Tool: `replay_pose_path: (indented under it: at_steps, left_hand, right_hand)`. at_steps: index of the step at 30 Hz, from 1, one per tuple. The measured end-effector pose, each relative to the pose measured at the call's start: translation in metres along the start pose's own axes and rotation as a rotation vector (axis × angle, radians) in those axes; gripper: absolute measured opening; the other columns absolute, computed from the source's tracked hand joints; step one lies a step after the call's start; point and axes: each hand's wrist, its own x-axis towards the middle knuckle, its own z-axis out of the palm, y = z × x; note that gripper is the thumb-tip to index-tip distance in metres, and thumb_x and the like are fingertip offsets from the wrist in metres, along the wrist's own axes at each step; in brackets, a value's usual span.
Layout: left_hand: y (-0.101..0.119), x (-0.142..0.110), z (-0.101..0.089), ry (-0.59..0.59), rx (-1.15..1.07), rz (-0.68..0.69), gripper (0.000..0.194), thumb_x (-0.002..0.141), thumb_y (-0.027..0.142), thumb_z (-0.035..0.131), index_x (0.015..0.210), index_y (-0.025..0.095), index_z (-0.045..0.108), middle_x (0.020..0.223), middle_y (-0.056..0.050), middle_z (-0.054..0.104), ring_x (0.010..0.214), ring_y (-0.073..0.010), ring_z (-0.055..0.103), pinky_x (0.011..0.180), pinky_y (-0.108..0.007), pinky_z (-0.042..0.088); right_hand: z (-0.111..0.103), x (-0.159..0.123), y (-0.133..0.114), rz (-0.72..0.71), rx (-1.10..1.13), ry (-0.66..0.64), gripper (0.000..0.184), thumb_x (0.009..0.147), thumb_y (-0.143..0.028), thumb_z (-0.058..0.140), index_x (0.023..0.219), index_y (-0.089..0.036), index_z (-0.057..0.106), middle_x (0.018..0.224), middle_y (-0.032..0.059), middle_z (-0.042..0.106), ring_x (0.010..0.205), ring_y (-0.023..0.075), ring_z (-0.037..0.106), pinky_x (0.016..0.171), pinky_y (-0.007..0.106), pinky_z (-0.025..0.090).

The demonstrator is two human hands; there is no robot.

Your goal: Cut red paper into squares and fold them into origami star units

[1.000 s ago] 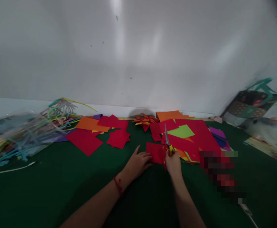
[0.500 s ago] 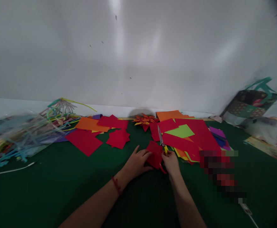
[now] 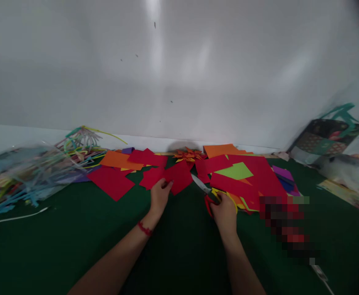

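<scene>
Apparently the work had come to handling one red paper sheet point(image 3: 181, 177), with cutting tools at the ready. From where I stood, reading the gap between the worker's hands as a clock's centre, that sheet was at eleven o'clock, tilted over other red papers; I could not tell whether it was lifted clear of them.

The left hand point(image 3: 160, 197) pinched its near left corner between thumb and fingers. The right hand point(image 3: 225, 209) had its fingers curled around the red and yellow handles of the scissors point(image 3: 201, 184), whose blades pointed to ten o'clock and ended just beside the sheet.

As I judged it, the next move called for a steady pinch and a decision: lay the sheet down flat, or turn it squarely to the blades.

At twelve o'clock, on the green tabletop point(image 3: 182, 254), sat a spiky orange paper flower point(image 3: 189, 154). A mixed paper pile point(image 3: 261, 174) spread between two and three.

No brand or writing was readable; the patterned bag point(image 3: 322, 139), at two o'clock, was too blurred, and a pixelated block point(image 3: 285, 223), near four, hid whatever lay there.
</scene>
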Motion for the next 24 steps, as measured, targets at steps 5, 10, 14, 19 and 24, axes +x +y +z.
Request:
replay_pose_path:
  at_steps: [5,10,14,19,24]
  left_hand:
    - [0.003,0.009,-0.005,-0.041,-0.190,-0.080,0.026,0.075,0.038,0.056,0.082,0.013,0.062,0.068,-0.004,0.066,0.069,-0.0206,0.062,0.059,-0.028,0.048]
    - [0.019,0.012,-0.011,-0.135,-0.332,-0.122,0.024,0.069,0.034,0.064,0.084,0.015,0.063,0.075,-0.004,0.068,0.077,-0.0217,0.064,0.065,-0.030,0.050]
    - [0.033,0.006,-0.010,-0.248,-0.404,-0.148,0.027,0.066,0.032,0.067,0.087,0.014,0.064,0.074,-0.005,0.068,0.080,-0.0229,0.064,0.068,-0.032,0.052]
    - [0.036,0.000,-0.007,-0.405,-0.517,-0.168,0.041,0.069,0.031,0.066,0.105,0.014,0.057,0.089,-0.009,0.068,0.082,-0.0230,0.065,0.070,-0.036,0.053]
    - [0.039,0.007,-0.015,-0.391,-0.497,-0.057,0.058,0.070,0.030,0.066,0.124,0.021,0.044,0.114,-0.011,0.059,0.083,-0.0193,0.063,0.067,-0.034,0.055]
  right_hand:
    - [0.003,-0.005,0.002,-0.045,-0.090,0.005,0.037,0.062,-0.023,0.062,0.099,-0.014,0.064,0.106,0.0171,0.059,0.108,0.0363,0.046,0.093,0.049,0.027]
    - [-0.001,-0.003,-0.008,-0.077,0.103,0.033,0.043,0.078,-0.040,0.048,0.111,-0.014,0.060,0.118,0.0161,0.053,0.113,0.0298,0.045,0.094,0.041,0.031]
    - [-0.005,-0.004,-0.022,0.018,0.483,-0.257,0.052,0.080,-0.058,0.038,0.097,-0.017,0.066,0.092,0.0083,0.067,0.087,0.0231,0.061,0.074,0.032,0.047]
    - [-0.008,-0.008,-0.031,0.064,0.624,-0.357,0.040,0.064,-0.055,0.062,0.071,-0.016,0.066,0.066,0.0023,0.065,0.066,0.0196,0.061,0.058,0.026,0.046]
    - [-0.012,-0.007,-0.032,0.114,0.718,-0.330,0.039,0.059,-0.050,0.069,0.075,-0.015,0.065,0.070,0.0035,0.067,0.067,0.0198,0.062,0.062,0.029,0.049]
